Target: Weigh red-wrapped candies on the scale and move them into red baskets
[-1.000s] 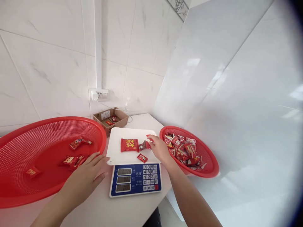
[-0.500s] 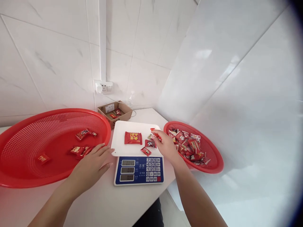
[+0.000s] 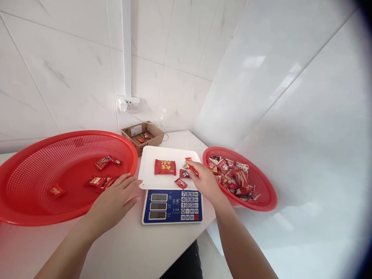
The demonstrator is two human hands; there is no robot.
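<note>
My right hand (image 3: 205, 182) is over the right side of the white weighing pan (image 3: 148, 178). Its thumb and fingers are closed on a small red candy packet (image 3: 197, 168), which they partly hide. Close by on the pan lie a dark red packet (image 3: 184, 173), a small red candy (image 3: 181, 183) and a large red packet (image 3: 165, 167) with yellow writing. My left hand (image 3: 117, 197) is open, fingers stretched over the rim of the big red basket (image 3: 35, 221), fingertips by the pan's left edge. Below the pan is the scale's blue keypad panel (image 3: 173, 206), its displays lit faintly.
Several packets (image 3: 97, 181) lie in the big basket. A smaller red basket (image 3: 269, 201) on the right holds many red snack packets (image 3: 234, 178). Behind the scale stands a cardboard box (image 3: 158, 139) with a few packets, near a wall socket (image 3: 132, 104). The white table (image 3: 122, 248) ends at the right.
The view has shifted slightly. My right hand has edged lower over the packets on the pan, covering part of the dark red one. My left hand stays at the basket rim.
</note>
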